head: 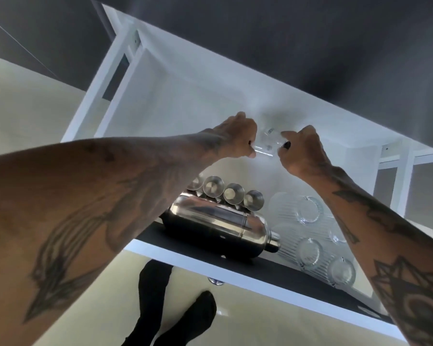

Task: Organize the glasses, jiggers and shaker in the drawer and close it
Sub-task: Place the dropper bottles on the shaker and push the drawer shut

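Both hands hold one small clear glass [266, 143] over the far part of the open white drawer [175, 96]. My left hand [238, 136] grips its left side and my right hand [300, 151] pinches its right side. Lower in the drawer a shiny steel shaker [218, 228] lies on its side. Behind it stands a row of several steel jiggers [233, 193], the leftmost partly hidden by my left forearm. To the right of the shaker, several ribbed clear glasses [310, 250] stand in a cluster, partly hidden by my right forearm.
A dark countertop [310, 46] overhangs the back of the drawer. The drawer's front panel [235, 270] carries a small metal knob [216, 280]. Below it lies pale floor with my two black-socked feet [185, 318]. White cabinet framing [405, 176] stands at the right.
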The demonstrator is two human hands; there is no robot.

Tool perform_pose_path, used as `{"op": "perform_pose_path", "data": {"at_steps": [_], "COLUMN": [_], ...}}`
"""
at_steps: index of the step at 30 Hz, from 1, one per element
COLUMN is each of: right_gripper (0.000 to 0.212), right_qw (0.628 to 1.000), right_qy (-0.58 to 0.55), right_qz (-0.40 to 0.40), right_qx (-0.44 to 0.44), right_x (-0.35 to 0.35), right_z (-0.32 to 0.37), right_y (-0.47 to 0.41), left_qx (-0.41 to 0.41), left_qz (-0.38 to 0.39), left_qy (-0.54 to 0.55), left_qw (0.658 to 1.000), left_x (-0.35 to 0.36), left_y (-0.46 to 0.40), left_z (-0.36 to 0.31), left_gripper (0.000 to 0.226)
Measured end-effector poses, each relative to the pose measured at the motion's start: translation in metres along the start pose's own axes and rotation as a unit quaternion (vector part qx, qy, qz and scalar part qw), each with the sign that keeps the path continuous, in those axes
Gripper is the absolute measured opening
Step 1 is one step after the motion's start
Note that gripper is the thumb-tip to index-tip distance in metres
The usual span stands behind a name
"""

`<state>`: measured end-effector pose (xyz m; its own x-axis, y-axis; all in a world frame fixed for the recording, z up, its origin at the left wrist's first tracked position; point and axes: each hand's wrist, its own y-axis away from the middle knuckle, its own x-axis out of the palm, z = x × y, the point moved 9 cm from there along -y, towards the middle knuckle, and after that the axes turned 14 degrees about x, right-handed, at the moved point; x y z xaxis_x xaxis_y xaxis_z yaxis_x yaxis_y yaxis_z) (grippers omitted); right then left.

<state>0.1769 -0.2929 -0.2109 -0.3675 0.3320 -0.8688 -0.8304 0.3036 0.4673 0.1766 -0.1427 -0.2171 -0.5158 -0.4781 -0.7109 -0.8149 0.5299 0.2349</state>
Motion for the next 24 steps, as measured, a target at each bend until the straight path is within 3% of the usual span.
{"op": "perform_pose_path", "data": {"at_steps": [5,8,15,24], "right_gripper": [0.047,0.041,0.033,0.026], "right_qw": [0.993,0.984,0.978,0.966], "right_qy": [0.046,0.052,0.058,0.088], "right_qz": [-0.028,-0.002,0.072,0.065], "right_qx": [-0.107,-0.171,-0.189,-0.234], "right_x": [-0.013,-0.009,0.016,0.010], "right_z": [0.037,0.058,0.073,0.080], "right_y": [0.041,0.070,0.106,0.121], "left_qx": [0.030,0.043,0.058,0.059], "left_qz": [-0.005,-0.025,0.007,0.027], "left_qy": [-0.046,-0.061,-0.040,0.011], "left_qw": [0.998,0.997,0.997,0.998], "left_x": [-0.026,-0.048,-0.034,-0.028], "left_y": [0.025,0.049,0.082,0.087], "left_z": [-0.002,0.005,-0.004,-0.006], "left_gripper": [0.028,0.026,0.035,0.023]}}
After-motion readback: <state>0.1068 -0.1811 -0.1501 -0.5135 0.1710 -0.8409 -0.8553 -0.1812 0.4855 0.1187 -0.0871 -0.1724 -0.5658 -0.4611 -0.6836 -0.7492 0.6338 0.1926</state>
